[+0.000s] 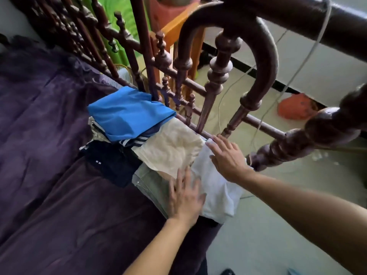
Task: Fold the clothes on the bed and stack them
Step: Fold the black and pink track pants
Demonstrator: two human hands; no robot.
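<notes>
A pile of clothes lies at the bed's corner by the wooden footboard. A folded blue garment [127, 114] sits on top at the back, over a striped piece [135, 140] and a dark navy garment [111, 163]. A cream garment [170, 149] lies in the middle, above grey-green jeans [151, 183]. A white garment [216, 187] hangs partly over the bed's edge. My left hand [185, 197] presses flat on the jeans and the white garment's left side. With straight fingers, my right hand [226, 157] rests on the white garment's far end.
The purple bedspread [49, 155] covers the bed to the left. The dark turned-wood footboard [216, 80] rises right behind the pile. Beyond it are the pale floor, a white cable [264, 114] and an orange object [294, 108]. A green cloth [117, 20] hangs at the back.
</notes>
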